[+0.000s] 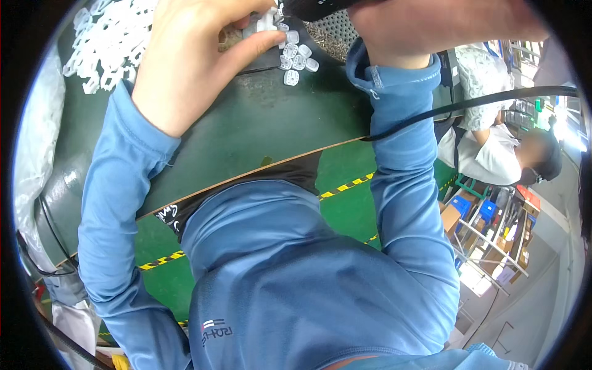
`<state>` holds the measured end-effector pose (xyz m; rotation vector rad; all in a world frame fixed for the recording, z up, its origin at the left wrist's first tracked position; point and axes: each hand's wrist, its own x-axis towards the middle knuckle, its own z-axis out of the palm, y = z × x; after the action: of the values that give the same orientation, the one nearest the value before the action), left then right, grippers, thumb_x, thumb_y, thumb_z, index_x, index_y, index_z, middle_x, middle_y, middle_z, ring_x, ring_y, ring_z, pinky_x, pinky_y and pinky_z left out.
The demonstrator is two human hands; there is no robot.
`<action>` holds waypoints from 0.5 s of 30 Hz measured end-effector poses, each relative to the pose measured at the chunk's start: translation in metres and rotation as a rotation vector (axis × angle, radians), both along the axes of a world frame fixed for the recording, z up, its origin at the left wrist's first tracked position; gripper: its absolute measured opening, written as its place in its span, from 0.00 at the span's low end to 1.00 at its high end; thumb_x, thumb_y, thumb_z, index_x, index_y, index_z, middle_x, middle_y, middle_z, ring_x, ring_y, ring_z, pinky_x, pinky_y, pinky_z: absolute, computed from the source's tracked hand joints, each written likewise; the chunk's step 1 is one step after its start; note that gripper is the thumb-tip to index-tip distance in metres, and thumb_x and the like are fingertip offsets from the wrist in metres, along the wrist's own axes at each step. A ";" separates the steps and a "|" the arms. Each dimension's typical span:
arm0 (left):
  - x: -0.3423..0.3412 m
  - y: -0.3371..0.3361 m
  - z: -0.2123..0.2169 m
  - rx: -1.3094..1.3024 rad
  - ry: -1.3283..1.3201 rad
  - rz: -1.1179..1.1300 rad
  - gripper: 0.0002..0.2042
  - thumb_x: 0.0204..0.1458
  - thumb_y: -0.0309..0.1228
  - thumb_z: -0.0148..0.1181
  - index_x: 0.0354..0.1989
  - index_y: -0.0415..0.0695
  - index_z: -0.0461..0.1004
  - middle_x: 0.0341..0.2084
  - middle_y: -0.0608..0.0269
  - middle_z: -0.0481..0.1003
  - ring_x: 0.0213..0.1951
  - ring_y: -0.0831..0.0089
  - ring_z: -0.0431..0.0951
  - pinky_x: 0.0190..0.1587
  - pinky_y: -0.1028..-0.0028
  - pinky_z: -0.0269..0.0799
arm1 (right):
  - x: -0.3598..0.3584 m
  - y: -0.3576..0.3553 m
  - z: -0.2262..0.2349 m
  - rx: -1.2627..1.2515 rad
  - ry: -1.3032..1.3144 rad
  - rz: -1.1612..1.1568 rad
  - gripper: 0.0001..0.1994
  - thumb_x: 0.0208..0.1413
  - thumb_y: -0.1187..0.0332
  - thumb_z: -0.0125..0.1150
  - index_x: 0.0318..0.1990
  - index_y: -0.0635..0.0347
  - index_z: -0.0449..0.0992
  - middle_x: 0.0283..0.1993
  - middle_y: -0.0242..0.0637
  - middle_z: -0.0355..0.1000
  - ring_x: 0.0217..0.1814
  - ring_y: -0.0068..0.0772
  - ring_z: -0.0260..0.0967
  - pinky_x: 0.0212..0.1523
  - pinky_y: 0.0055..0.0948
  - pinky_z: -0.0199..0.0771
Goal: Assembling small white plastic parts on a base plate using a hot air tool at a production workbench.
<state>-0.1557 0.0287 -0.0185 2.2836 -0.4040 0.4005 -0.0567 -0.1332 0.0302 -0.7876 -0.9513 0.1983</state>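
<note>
- Broadly, from my remote seat, the green table [265, 126] fills the upper half of the frame; everything being handled lies along its far side, at the top.
- Right hand [425, 28], upper right: large and blurred. It reaches toward a black tool-like object [314, 7] cut off by the top edge. I cannot tell how far its fingers are closed or whether they hold it.
- Left hand [191, 55], top, left of centre: thumb and finger pinched together, no gap that I can make out beyond the part between them.
- White pile [114, 37], upper left: many loose angular parts, heaped. My reading is that this is stock not yet worked, so plenty is left; I can't rule out that some are done.
- Perforated dish [342, 26], top centre-right: partly hidden, with small metal bits [328, 44], probably screws, a good supply to my eye.
- Translucent pieces [298, 61], top centre: a small cluster lying loose just beside the left fingertips. I judge them unused.
- White piece [267, 20], top centre: in the left pinch, near the black object's end. I'd call this one partway; nothing I see marks any piece as surely finished.
</note>
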 end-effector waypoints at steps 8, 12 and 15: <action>-0.001 0.000 -0.001 -0.035 0.085 0.031 0.15 0.41 0.23 0.74 0.38 0.40 0.79 0.30 0.59 0.72 0.37 0.58 0.70 0.42 0.64 0.65 | -0.003 -0.003 0.003 -0.016 -0.014 -0.041 0.45 0.59 0.21 0.32 0.52 0.55 0.76 0.24 0.31 0.67 0.18 0.28 0.63 0.22 0.30 0.65; -0.001 -0.001 0.000 -0.012 -0.051 0.012 0.14 0.41 0.23 0.74 0.37 0.40 0.80 0.31 0.58 0.72 0.38 0.58 0.70 0.43 0.65 0.66 | 0.004 -0.015 0.005 -0.022 -0.019 -0.043 0.45 0.59 0.20 0.32 0.52 0.55 0.76 0.24 0.30 0.67 0.18 0.28 0.62 0.22 0.30 0.64; -0.002 -0.001 0.002 0.009 0.018 0.035 0.14 0.41 0.23 0.74 0.37 0.40 0.80 0.31 0.58 0.73 0.38 0.58 0.70 0.43 0.66 0.66 | 0.040 -0.018 -0.008 -0.200 -0.304 -0.331 0.42 0.61 0.22 0.35 0.48 0.54 0.76 0.24 0.31 0.66 0.18 0.27 0.62 0.21 0.30 0.64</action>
<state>-0.1582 0.0277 -0.0163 2.3038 -0.3582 0.3958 -0.0170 -0.1513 0.0225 -1.1694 -1.0790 -0.1212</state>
